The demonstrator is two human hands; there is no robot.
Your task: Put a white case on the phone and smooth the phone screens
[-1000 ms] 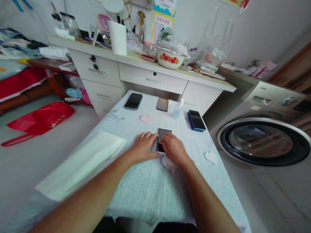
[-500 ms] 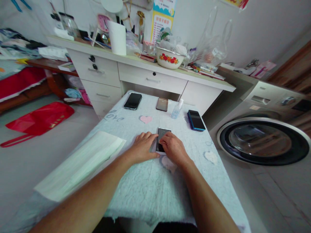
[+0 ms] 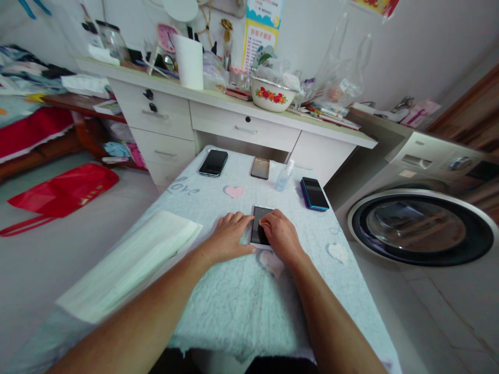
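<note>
A phone with a white frame and dark screen (image 3: pixel 258 232) lies face up on the cloth-covered table. My left hand (image 3: pixel 233 238) rests flat at its left side, thumb and fingers spread, thumb tip at the phone's left edge. My right hand (image 3: pixel 281 234) is closed over the right part of the screen, fingertips pinched together; what they hold, if anything, is too small to name. Beyond the phone stand a clear spray bottle (image 3: pixel 284 175) and a brown-edged phone case (image 3: pixel 260 168). A black phone (image 3: pixel 213 163) lies far left, a blue-edged phone (image 3: pixel 314 194) at the right.
Folded white cloth or paper (image 3: pixel 132 265) covers the table's left side. Behind the table is a white desk (image 3: pixel 245 124) bearing a paper roll (image 3: pixel 189 62) and a flowered bowl (image 3: pixel 273 94). A washing machine (image 3: pixel 421 208) stands right; a red bag (image 3: pixel 70 189) lies on the floor.
My right hand has shifted slightly right on the phone, uncovering more of the middle of the screen. The left hand stays in place.
</note>
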